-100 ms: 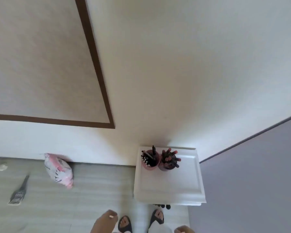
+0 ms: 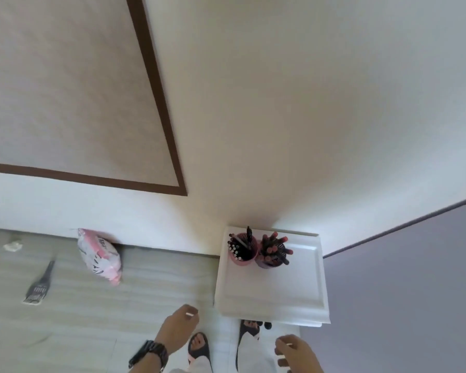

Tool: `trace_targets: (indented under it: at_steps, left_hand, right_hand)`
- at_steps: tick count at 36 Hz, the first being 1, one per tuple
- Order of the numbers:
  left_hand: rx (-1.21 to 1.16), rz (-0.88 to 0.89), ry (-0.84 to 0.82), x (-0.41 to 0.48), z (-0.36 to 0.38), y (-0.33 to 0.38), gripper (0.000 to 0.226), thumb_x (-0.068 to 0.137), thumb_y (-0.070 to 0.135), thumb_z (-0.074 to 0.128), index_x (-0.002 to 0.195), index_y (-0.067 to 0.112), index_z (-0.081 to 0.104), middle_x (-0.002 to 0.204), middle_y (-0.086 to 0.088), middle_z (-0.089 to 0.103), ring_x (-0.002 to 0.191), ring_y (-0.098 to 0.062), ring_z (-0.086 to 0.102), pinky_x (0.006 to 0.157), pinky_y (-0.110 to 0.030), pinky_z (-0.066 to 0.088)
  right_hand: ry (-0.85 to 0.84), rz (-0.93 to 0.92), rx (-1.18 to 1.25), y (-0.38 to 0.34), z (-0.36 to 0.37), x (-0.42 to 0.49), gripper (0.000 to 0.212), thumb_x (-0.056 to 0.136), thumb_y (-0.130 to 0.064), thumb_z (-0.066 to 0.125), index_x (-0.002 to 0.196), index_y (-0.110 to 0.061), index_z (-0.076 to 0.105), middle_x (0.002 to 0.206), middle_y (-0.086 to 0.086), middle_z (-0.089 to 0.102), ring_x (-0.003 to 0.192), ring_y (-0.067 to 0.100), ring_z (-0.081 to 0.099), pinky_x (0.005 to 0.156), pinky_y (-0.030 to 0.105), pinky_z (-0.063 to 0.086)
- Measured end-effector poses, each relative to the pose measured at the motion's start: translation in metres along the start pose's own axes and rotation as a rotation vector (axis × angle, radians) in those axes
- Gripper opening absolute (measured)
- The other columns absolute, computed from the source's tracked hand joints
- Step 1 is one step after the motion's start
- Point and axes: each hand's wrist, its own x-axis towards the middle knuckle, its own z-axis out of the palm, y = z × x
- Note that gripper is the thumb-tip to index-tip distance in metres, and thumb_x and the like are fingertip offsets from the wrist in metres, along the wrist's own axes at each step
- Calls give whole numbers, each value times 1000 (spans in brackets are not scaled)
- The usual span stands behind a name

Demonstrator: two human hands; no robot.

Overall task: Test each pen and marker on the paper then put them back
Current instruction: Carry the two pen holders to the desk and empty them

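At the counter's far-left corner: pink cup, purple cup, full of pens.
Your left hand and right hand hang loose, empty.

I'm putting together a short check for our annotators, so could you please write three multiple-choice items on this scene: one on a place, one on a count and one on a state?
1. Where does the pink cup stand?
A. On a wall shelf
B. At a back corner of the white table
C. In the person's grip

2. How many cups hold pens and markers?
A. One
B. Two
C. Four

3. What do the left hand and the right hand hold?
A. A marker each
B. A sheet of paper between them
C. Nothing

Answers:
1. B, it stands on the tabletop near the wall.
2. B, the pink cup and a darker cup stand side by side.
3. C, both hands hang in front of the table with nothing in their fingers.
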Motion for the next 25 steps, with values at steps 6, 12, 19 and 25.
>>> trace_targets:
  at_steps: [6, 12, 19, 25]
  left_hand:
    - [-117, 90, 102, 18, 8, 62, 33, 99, 32, 57, 131, 26, 54, 117, 6, 63, 100, -12, 63, 75, -21, 48]
    - [-353, 90, 180, 44, 28, 108, 75, 87, 30, 74, 148, 34, 32, 129, 6, 54, 106, -8, 60, 78, -18, 50]
    - [-565, 133, 301, 70, 56, 130, 92, 71, 22, 87, 129, 61, 28, 131, 12, 50, 120, -14, 55, 82, -21, 47]
    - [-508, 187, 387, 80, 61, 140, 83, 65, 28, 82, 126, 60, 37, 117, 16, 63, 108, -5, 61, 76, -19, 49]
  right_hand:
    - [0, -143, 8, -50, -23, 45, 18, 91, -23, 69, 107, -17, 63, 90, 2, 75, 70, 17, 71, 60, 29, 50]
    - [83, -277, -21, -94, -34, 84, 64, 79, -39, 83, 128, -24, 45, 110, -6, 65, 90, 11, 65, 73, 32, 51]
    - [92, -542, 6, -122, -32, 117, 92, 61, -25, 95, 140, -24, 48, 124, -1, 61, 109, 11, 64, 87, 26, 53]
    - [128, -588, 36, -133, -30, 118, 102, 52, -51, 90, 140, -30, 44, 126, 3, 61, 116, 21, 61, 96, 50, 54]
